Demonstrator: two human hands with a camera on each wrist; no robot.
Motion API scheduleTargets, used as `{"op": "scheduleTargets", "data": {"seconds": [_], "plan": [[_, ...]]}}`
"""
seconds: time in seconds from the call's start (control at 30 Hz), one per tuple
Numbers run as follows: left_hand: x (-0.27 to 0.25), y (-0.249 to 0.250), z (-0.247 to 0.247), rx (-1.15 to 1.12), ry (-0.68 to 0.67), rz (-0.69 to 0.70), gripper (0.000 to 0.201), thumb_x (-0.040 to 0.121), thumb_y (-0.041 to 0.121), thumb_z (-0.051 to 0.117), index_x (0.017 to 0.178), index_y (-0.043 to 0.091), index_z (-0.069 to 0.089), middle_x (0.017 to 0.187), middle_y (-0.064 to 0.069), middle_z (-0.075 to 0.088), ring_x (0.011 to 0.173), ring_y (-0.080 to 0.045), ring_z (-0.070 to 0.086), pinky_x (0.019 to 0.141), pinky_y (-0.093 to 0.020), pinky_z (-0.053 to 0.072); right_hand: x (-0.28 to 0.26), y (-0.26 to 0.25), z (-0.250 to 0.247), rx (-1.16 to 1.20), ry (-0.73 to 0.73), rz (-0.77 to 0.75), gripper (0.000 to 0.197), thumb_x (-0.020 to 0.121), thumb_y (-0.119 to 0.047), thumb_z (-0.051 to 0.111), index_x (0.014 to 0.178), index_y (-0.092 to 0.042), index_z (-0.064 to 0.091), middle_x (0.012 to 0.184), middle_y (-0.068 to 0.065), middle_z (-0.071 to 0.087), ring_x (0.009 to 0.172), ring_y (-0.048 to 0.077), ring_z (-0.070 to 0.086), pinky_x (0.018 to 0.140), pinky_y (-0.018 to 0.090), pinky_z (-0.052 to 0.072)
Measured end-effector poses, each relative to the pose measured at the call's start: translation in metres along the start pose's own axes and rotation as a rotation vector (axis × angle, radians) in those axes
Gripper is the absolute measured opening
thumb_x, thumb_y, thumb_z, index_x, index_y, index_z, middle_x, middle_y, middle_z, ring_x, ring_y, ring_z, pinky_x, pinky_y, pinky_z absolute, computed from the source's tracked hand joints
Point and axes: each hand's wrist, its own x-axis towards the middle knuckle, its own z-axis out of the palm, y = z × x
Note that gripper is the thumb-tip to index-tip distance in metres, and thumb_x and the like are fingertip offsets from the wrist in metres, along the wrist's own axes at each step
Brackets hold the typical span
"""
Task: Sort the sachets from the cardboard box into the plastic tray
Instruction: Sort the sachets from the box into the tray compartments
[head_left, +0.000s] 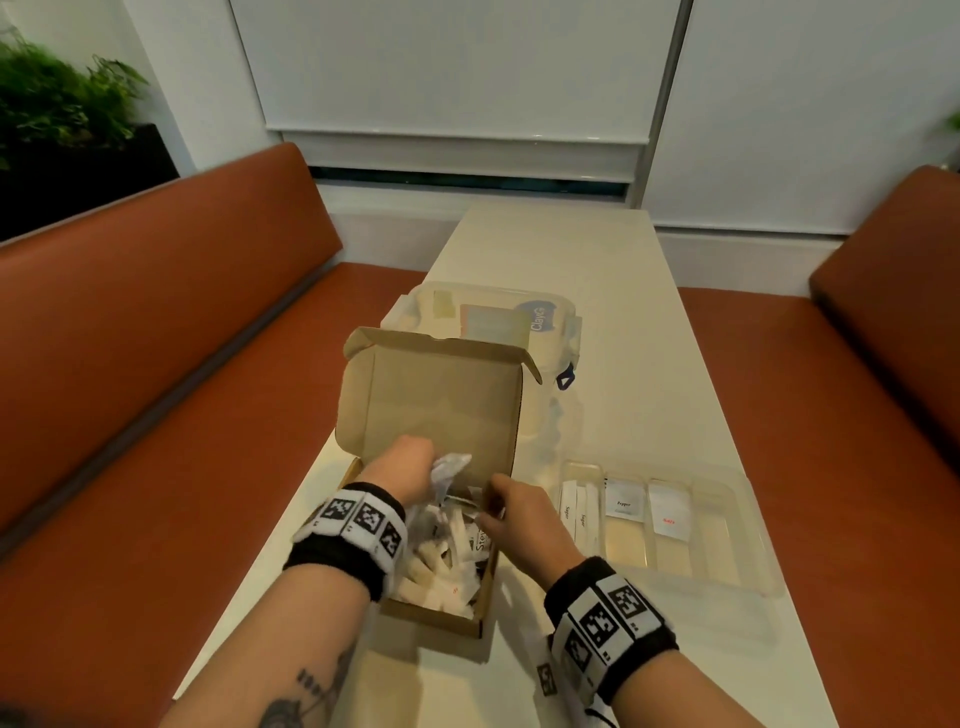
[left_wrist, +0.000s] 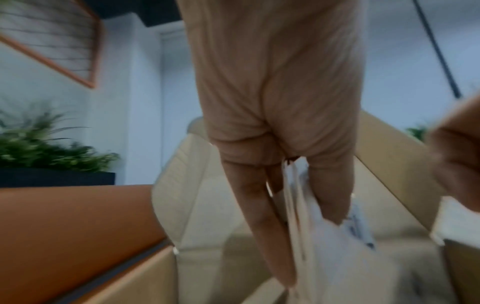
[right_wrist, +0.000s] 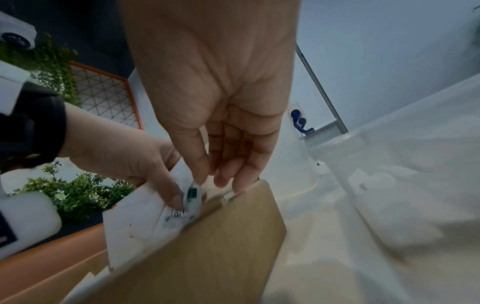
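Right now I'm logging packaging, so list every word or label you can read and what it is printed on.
"Pepper": small white square sachet in the clear plastic tray.
"Salt", in red: white sachet one compartment right.
"Sugar": two narrow white stick sachets at the tray's left.
"Clay", cut off: blue label on the clear lidded container.
"Ste", cut off: sachet in the brown cardboard box.
Print on the sachets in the hands: blurred.

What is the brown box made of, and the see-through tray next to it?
The brown box looks like cardboard: matte tan, with folded flaps and creases. The tray looks like thin clear plastic: glossy, and the table shows through its dividers. The little packets in it seem to be paper, though that is less sure.
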Motion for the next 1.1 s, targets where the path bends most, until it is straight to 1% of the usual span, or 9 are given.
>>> {"op": "scheduleTargets", "data": {"seconds": [0.23, 0.37, 0.47, 0.53, 0.6, 0.73, 0.83, 0.97, 1.1], "plan": [[-0.018, -0.027, -0.034, -0.431, 0.149, -0.056, 0.034, 0.077, 0.014, 0.075, 0.064, 0.014, 0.044, 0.058, 0.004, 0.042, 0.049, -0.011, 0.038, 0.047, -0.022, 0.028, 0.016, -0.016, -0.005, 0.235, 0.051, 0.017, 0.019, 0.091, -0.026, 0.059, 0.106, -0.014, 0.063, 0.090, -0.006, 0.060, 0.082, 0.009, 0.057, 0.070, 0.018, 0.045], [-0.023, -0.033, -0.031, -0.798, 0.195, -0.028, 0.011, 0.077, 0.010, 0.076, 0.084, 0.009, 0.068, 0.079, 0.000, 0.071, 0.071, -0.012, 0.067, 0.061, -0.021, 0.048, 0.023, -0.033, 0.000, 0.647, -0.102, 0.174, 0.038, 0.097, -0.037, 0.047, 0.128, -0.016, 0.049, 0.113, 0.000, 0.057, 0.094, 0.016, 0.061, 0.064, 0.026, 0.056], [-0.024, -0.032, -0.019, -1.061, 0.205, -0.060, 0.017, 0.080, 0.006, 0.072, 0.097, 0.003, 0.069, 0.094, -0.011, 0.074, 0.086, -0.025, 0.071, 0.079, -0.037, 0.056, 0.028, -0.039, 0.006, 0.986, -0.165, 0.337, 0.034, 0.098, -0.040, 0.042, 0.125, -0.020, 0.046, 0.120, 0.007, 0.056, 0.104, 0.025, 0.060, 0.061, 0.034, 0.059], [-0.022, -0.029, -0.010, -1.232, 0.196, -0.100, 0.020, 0.083, 0.003, 0.068, 0.103, -0.001, 0.066, 0.095, -0.015, 0.073, 0.084, -0.027, 0.071, 0.073, -0.038, 0.058, 0.033, -0.038, 0.010, 1.086, -0.130, 0.383, 0.025, 0.099, -0.032, 0.044, 0.118, -0.017, 0.048, 0.116, 0.008, 0.057, 0.103, 0.026, 0.061, 0.065, 0.037, 0.060], [-0.020, -0.025, -0.004, -1.361, 0.185, -0.138, 0.023, 0.085, 0.002, 0.064, 0.107, -0.001, 0.064, 0.093, -0.013, 0.073, 0.077, -0.023, 0.071, 0.062, -0.030, 0.057, 0.038, -0.035, 0.011, 0.982, -0.056, 0.363, 0.020, 0.097, -0.019, 0.045, 0.115, -0.015, 0.051, 0.113, 0.008, 0.061, 0.101, 0.026, 0.062, 0.082, 0.042, 0.057], [-0.013, -0.012, 0.006, -1.562, 0.185, -0.179, 0.028, 0.089, -0.003, 0.054, 0.116, -0.003, 0.059, 0.099, -0.017, 0.069, 0.081, -0.028, 0.068, 0.071, -0.036, 0.055, 0.043, -0.031, 0.005, 0.671, 0.026, 0.201, 0.028, 0.092, -0.005, 0.047, 0.117, -0.008, 0.060, 0.110, 0.010, 0.066, 0.101, 0.027, 0.062, 0.090, 0.042, 0.051], [-0.008, 0.001, 0.012, -1.708, 0.127, -0.206, 0.028, 0.094, 0.001, 0.046, 0.120, -0.003, 0.056, 0.105, -0.023, 0.065, 0.085, -0.032, 0.064, 0.077, -0.041, 0.052, 0.043, -0.030, 0.004, 0.544, 0.045, 0.130, 0.033, 0.090, -0.004, 0.051, 0.120, -0.011, 0.063, 0.110, 0.006, 0.068, 0.093, 0.016, 0.061, 0.084, 0.027, 0.049], [-0.007, 0.010, 0.019, -1.844, 0.127, -0.230, 0.022, 0.095, 0.010, 0.049, 0.111, -0.001, 0.060, 0.086, -0.018, 0.069, 0.067, -0.025, 0.069, 0.058, -0.031, 0.057, 0.044, -0.029, 0.002, 0.523, 0.046, 0.096, 0.034, 0.087, -0.003, 0.054, 0.116, -0.015, 0.067, 0.103, 0.004, 0.071, 0.085, 0.011, 0.063, 0.079, 0.020, 0.050], [-0.007, 0.008, 0.028, -1.765, 0.226, -0.234, 0.023, 0.092, 0.009, 0.057, 0.114, 0.002, 0.062, 0.103, -0.020, 0.069, 0.084, -0.031, 0.069, 0.068, -0.037, 0.056, 0.044, -0.030, -0.002, 0.491, 0.008, 0.063, 0.035, 0.086, -0.002, 0.059, 0.118, -0.015, 0.066, 0.104, 0.000, 0.070, 0.081, 0.005, 0.060, 0.066, 0.003, 0.044]]}}
